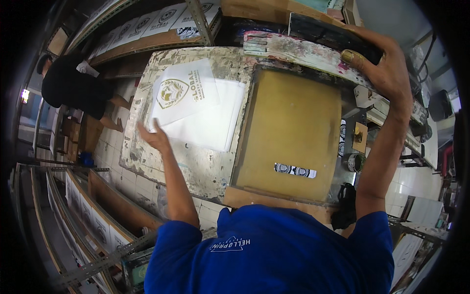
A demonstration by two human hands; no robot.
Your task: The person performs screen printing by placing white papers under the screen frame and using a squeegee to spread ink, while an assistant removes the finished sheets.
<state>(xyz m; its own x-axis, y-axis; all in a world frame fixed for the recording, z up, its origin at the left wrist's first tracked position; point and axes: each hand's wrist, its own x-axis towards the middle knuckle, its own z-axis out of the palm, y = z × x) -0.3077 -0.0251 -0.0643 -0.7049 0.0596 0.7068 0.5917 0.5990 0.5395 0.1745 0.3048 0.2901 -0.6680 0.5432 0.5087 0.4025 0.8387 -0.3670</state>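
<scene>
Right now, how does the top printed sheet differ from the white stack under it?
The top printed sheet bears a gold shield emblem; the white stack shows blank faces. The sheet lies skewed, its corner past the stack's edge, while the stack sits squarer on the paint-stained table. The left hand reaches the sheet's lower corner, not the stack. Both are white and flat.

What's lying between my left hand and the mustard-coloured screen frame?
In the head view, a stack of white sheets on the paint-spattered table separates the left hand from the screen frame.

Co-worker: person in black [73, 83] crouching on the tiled floor [117, 166]
Racks: printed sheets [147, 22] drying on shelves
Can: ink tin [353, 161] beside table
</scene>
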